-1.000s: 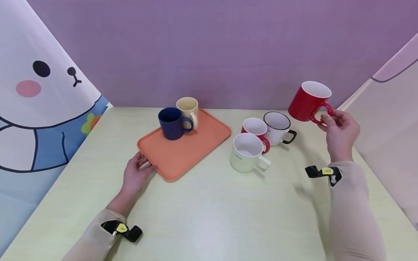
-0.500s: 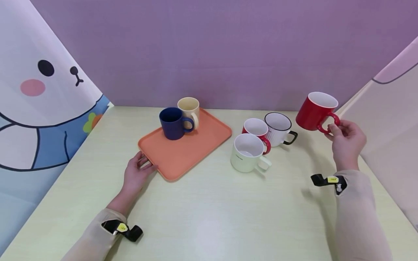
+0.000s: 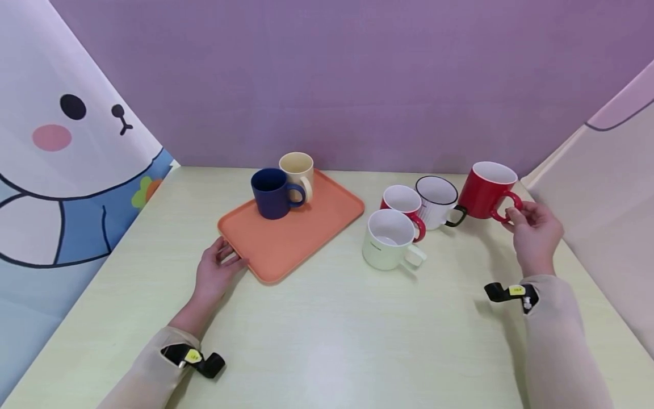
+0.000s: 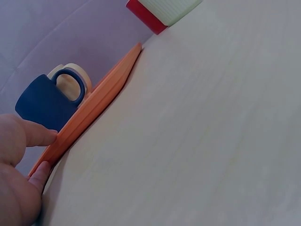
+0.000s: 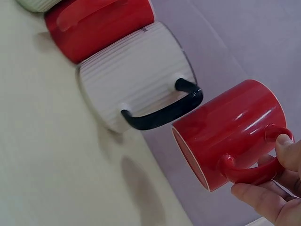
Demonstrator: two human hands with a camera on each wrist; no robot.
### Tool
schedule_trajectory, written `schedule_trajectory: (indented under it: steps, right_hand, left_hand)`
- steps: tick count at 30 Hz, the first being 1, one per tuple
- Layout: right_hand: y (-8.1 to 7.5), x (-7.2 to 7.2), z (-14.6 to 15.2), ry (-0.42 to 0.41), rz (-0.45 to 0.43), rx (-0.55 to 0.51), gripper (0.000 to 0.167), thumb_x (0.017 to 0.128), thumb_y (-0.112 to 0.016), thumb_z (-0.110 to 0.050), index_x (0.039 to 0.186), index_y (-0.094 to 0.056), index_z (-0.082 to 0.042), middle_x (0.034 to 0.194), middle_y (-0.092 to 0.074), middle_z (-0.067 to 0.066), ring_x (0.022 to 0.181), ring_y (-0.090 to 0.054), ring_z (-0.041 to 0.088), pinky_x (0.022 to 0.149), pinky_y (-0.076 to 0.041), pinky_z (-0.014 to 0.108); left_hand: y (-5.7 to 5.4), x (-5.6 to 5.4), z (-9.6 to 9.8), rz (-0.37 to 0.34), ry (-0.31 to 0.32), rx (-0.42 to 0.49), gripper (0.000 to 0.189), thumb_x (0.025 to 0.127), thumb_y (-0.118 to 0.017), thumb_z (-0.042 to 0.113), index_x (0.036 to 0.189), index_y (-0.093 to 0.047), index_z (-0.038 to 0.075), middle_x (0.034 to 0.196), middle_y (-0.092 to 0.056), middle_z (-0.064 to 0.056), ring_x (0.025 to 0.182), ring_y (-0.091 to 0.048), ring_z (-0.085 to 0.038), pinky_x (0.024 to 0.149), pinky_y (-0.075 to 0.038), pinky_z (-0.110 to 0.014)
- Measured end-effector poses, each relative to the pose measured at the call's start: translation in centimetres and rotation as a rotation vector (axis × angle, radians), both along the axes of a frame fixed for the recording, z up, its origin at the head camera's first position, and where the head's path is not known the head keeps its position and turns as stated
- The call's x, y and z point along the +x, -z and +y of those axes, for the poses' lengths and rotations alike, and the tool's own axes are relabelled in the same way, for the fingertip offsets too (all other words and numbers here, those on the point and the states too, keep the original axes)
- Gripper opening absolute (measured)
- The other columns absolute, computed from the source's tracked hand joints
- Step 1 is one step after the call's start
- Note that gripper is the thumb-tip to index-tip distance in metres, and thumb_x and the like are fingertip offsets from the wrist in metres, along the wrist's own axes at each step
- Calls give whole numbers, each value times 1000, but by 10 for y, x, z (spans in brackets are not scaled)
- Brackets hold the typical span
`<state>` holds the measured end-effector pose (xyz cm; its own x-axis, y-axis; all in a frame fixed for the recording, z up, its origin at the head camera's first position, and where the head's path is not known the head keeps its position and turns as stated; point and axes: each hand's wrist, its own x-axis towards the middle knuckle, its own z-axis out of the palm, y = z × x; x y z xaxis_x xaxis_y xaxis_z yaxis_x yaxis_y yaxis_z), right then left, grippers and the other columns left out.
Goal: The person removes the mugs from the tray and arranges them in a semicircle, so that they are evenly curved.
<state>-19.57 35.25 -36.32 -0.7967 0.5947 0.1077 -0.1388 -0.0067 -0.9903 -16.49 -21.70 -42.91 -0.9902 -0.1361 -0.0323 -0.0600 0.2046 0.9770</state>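
My right hand (image 3: 537, 236) pinches the handle of a red mug (image 3: 485, 190) with a white inside. In the right wrist view the red mug (image 5: 230, 134) hangs above the table, its shadow apart from it. Beside it stands a white mug (image 3: 434, 205) with a black rim and black handle. A smaller red mug (image 3: 401, 199) and a pale green mug (image 3: 385, 244) are grouped close to that one. My left hand (image 3: 217, 272) grips the near left corner of an orange tray (image 3: 317, 227), thumb and finger on its rim (image 4: 70, 134). A navy mug (image 3: 271, 196) and a cream mug (image 3: 298, 167) stand on the tray.
The pale wooden table (image 3: 317, 335) reaches back to a purple backdrop (image 3: 337, 85). A cartoon-printed cloth (image 3: 66, 170) hangs along the left side. A pale panel (image 3: 608, 210) borders the table on the right.
My right hand has brought the red mug down, first slightly rightward, then back left toward the black-handled mug. The left hand keeps its grip on the tray.
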Motion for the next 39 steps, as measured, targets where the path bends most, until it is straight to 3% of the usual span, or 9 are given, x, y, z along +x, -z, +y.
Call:
schedule_trajectory:
  steps: [2, 5, 14, 21, 27, 33, 39]
  right_hand:
    - [2, 1, 1, 1, -22, 16, 17, 91, -66, 3, 88, -67, -14, 85, -64, -3, 77, -61, 7, 63, -57, 13]
    - [5, 2, 2, -2, -43, 10, 17, 91, -67, 3, 88, -67, -14, 86, -64, -3, 77, -61, 7, 62, -57, 13]
    - [16, 5, 4, -23, -86, -1, 16, 92, -66, 3, 91, -65, -13, 87, -63, -2, 76, -61, 6, 61, -57, 14]
    - [23, 6, 3, -44, -100, 52, 13, 92, -66, 4, 94, -65, -9, 84, -64, -5, 75, -62, 6, 62, -57, 14]
    - [26, 11, 1, -56, -156, 129, 15, 93, -65, 0, 94, -63, -15, 83, -61, -7, 75, -61, 3, 62, -56, 12]
    - [28, 15, -2, -62, -131, 115, 11, 93, -65, 2, 97, -64, -8, 82, -62, -7, 74, -61, 3, 62, -56, 13]
    - [31, 18, 0, -91, -195, 263, 10, 96, -63, -3, 101, -63, -11, 84, -62, -10, 76, -61, 0, 65, -56, 11]
  left_hand:
    - [0, 0, 0, -6, 3, -1, 78, 89, -66, -9, 155, -24, -4, 142, -42, -27, 120, -55, -35, 87, -52, -12]
    - [1, 0, 0, -3, 8, 1, 78, 89, -66, -9, 155, -24, -4, 143, -41, -27, 124, -51, -41, 87, -52, -11]
    - [0, 0, 1, -2, -3, 9, 79, 89, -65, -11, 155, -22, -5, 143, -41, -27, 123, -51, -37, 87, -51, -10]
    - [1, 0, 1, -9, -5, 28, 81, 89, -65, -12, 156, -19, -4, 144, -40, -28, 124, -50, -39, 86, -52, -10]
    - [1, 0, 1, -14, -6, 33, 81, 89, -64, -12, 155, -19, -4, 145, -38, -27, 125, -49, -40, 86, -51, -9]
    - [1, -1, 2, -15, -10, 29, 81, 89, -64, -11, 155, -18, -5, 146, -35, -27, 125, -49, -40, 86, -51, -9]
    - [0, -1, 1, -2, -6, 29, 81, 88, -64, -12, 155, -19, -6, 145, -36, -28, 122, -52, -38, 85, -52, -10]
